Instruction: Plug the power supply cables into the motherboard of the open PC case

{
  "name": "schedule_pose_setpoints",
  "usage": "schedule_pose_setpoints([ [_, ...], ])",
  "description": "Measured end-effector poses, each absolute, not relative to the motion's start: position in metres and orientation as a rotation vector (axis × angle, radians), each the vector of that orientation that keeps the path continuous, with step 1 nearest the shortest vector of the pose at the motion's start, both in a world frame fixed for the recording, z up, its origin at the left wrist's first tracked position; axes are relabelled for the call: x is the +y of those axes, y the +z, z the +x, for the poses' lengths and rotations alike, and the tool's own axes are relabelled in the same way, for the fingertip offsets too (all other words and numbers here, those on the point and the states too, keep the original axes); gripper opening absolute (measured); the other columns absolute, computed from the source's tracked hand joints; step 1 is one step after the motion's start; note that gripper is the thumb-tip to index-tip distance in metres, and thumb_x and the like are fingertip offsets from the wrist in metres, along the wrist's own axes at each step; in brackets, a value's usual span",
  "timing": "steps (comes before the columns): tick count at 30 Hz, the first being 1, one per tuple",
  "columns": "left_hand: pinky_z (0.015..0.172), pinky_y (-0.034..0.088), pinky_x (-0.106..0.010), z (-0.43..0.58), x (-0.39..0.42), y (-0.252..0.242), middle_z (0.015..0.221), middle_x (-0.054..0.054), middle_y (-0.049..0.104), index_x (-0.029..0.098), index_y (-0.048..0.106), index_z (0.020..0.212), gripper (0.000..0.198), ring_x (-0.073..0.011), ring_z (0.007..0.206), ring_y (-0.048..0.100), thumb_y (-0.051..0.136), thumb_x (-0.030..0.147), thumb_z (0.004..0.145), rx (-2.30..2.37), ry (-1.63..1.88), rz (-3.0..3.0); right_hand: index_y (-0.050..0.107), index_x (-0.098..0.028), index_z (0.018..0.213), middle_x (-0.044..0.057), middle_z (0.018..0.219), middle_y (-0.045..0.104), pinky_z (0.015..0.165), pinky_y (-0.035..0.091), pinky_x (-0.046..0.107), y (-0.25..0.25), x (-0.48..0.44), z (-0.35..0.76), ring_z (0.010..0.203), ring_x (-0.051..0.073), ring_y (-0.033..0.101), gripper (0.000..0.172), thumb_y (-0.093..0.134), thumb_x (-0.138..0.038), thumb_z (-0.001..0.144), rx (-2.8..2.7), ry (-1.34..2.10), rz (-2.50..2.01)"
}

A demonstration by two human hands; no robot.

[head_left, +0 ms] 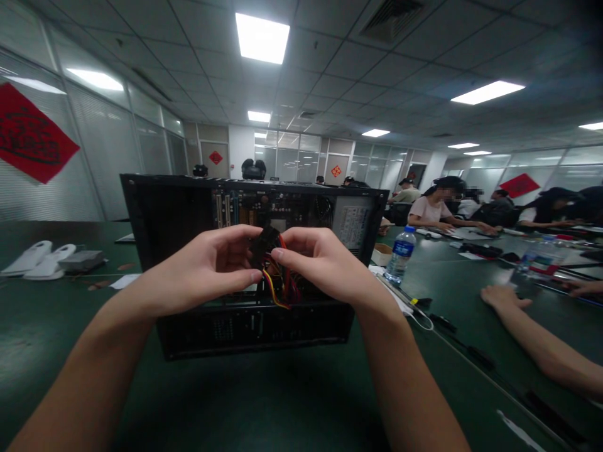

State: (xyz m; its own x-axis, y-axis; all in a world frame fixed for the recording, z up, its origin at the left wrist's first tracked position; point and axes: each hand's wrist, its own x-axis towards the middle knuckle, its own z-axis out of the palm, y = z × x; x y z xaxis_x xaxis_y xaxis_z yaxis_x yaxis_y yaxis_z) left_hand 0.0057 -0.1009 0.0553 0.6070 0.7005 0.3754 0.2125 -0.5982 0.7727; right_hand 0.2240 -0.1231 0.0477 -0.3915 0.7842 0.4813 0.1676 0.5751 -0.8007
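Observation:
An open black computer case (257,339) stands on the green table with its inside facing me. In front of its opening, my left hand (207,267) is closed on a dark plug-like connector (265,243), its thumb stretched below. My right hand (325,260) pinches the coloured power wires (273,290) beside that connector. The yellow, red and black wires hang down into the case. Behind the hands, the motherboard (277,207) shows in part, and the labelled power supply (352,223) fills the case's upper right. The connector's exact type is too dark to tell.
Right of the case stand a water bottle (400,256) and a small box (381,254); a white cable (424,323) lies nearby. Another person's arm (532,333) rests at right. White objects (42,260) and a grey block (82,261) lie at left. People sit farther back.

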Motion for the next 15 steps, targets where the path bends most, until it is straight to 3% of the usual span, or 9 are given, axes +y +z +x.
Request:
schedule_pose_setpoints([
  [8, 0.083, 0.062, -0.037, -0.003, -0.095, 0.056, 0.108, -0.01, 0.073, 0.02, 0.064, 0.128, 0.058, -0.0261, 0.098, 0.071, 0.079, 0.038, 0.075, 0.775, 0.936, 2.194, 0.069, -0.016, 0.099, 0.003, 0.088, 0.07, 0.074, 0.054, 0.026, 0.05, -0.123, 0.227, 0.084, 0.015, 0.066, 0.026, 0.066, -0.04, 0.089, -1.897, 0.888, -0.698],
  [15, 0.084, 0.062, -0.037, -0.002, -0.097, 0.057, 0.107, -0.009, 0.074, 0.022, 0.065, 0.127, 0.059, -0.0269, 0.1, 0.071, 0.08, 0.042, 0.074, 0.742, 1.006, 2.242, 0.072, -0.016, 0.097, 0.002, 0.089, 0.071, 0.073, 0.053, 0.025, 0.05, -0.123, 0.226, 0.083, 0.015, 0.065, 0.026, 0.069, -0.04, 0.087, -1.896, 0.9, -0.693],
])
